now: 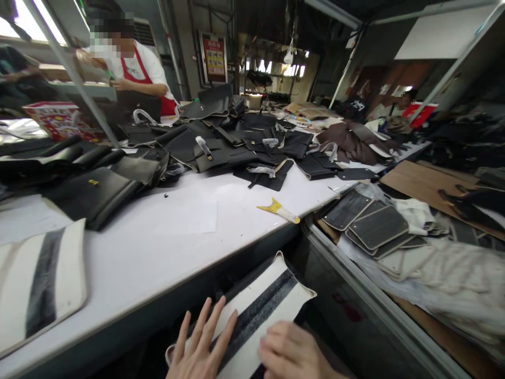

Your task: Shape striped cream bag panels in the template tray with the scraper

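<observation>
A white panel with a dark stripe down its middle [263, 305] lies below the table's front edge, near the bottom of the view. My left hand [199, 347] rests flat on its near left part, fingers stretched out and spread. My right hand [294, 352] presses on the panel's near right part with its fingers curled down; whether they grip the edge is hidden. A second white panel with a dark stripe [37, 284] lies on the white table [158, 247] at the left.
Black leather bag parts [221, 145] cover the table's far half, with a yellow-tipped scraper [278, 209] near its right edge. Dark flat panels [373, 223] and pale cloth fill a bin at the right. A person in a red apron [134, 68] works at the far left.
</observation>
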`<act>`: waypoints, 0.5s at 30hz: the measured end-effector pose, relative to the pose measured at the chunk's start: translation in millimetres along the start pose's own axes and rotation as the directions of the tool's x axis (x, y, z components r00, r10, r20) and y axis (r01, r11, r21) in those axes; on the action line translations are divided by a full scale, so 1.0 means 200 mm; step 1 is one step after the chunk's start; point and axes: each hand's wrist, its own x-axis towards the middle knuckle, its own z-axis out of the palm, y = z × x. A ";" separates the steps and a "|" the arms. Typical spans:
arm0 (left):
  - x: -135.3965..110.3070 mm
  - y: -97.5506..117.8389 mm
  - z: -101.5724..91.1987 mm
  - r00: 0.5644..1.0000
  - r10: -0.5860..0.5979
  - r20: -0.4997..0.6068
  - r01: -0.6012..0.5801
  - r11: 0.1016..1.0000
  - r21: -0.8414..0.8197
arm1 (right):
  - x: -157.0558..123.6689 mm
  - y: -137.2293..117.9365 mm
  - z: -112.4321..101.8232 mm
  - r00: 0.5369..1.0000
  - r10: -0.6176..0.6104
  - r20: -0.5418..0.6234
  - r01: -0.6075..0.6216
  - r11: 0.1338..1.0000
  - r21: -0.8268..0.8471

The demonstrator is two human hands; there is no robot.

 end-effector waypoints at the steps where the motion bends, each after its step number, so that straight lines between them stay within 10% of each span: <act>1: 0.04 0.00 0.02 1.000 0.031 0.002 -0.031 0.999 -0.019 | 0.04 0.11 -0.07 0.998 0.051 0.044 -0.050 0.998 -0.034; 5: 0.26 0.04 0.05 0.989 0.083 0.121 -0.052 0.970 -0.238 | 0.22 0.70 -0.25 0.870 0.493 -0.025 -0.465 0.800 -0.379; 9: 0.53 0.13 0.04 0.935 0.208 0.288 -0.070 0.902 -0.426 | 0.33 1.22 -0.23 0.739 0.673 -0.006 -0.598 0.652 -0.466; 15: 0.90 0.25 0.10 0.907 0.383 0.176 -0.186 0.738 -0.648 | 0.51 1.48 -0.10 0.598 0.798 0.077 -0.701 0.567 -0.432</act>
